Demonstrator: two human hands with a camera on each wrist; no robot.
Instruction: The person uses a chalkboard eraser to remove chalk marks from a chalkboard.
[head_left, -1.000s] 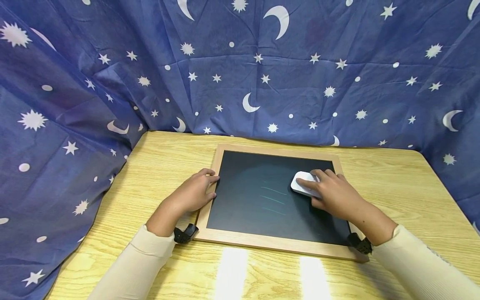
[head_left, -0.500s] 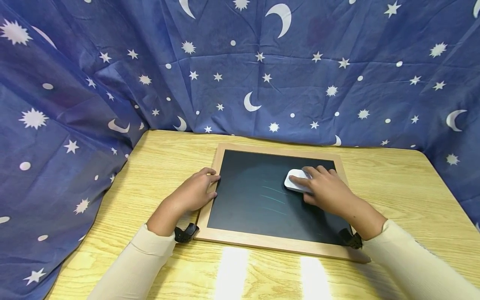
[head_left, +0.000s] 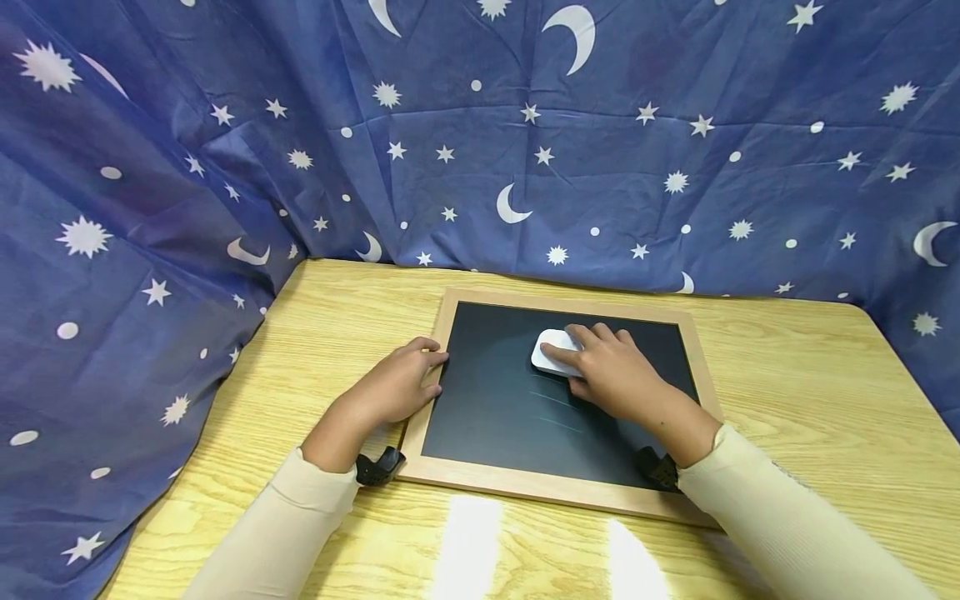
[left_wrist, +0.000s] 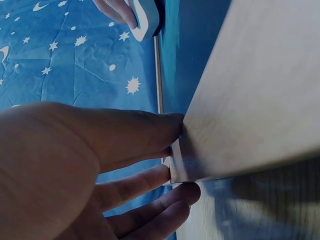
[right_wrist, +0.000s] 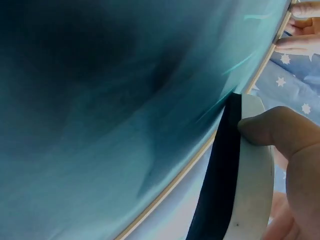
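On the wooden table (head_left: 795,375), with a star-and-moon curtain (head_left: 465,187) rising behind, your left hand (head_left: 397,385) grips the framed chalkboard (head_left: 480,408) by its left edge; your right hand (head_left: 618,375), covering part of the white eraser (head_left: 551,339), holds it at the board's upper middle, green chalk lines (head_left: 555,400) just nearer you
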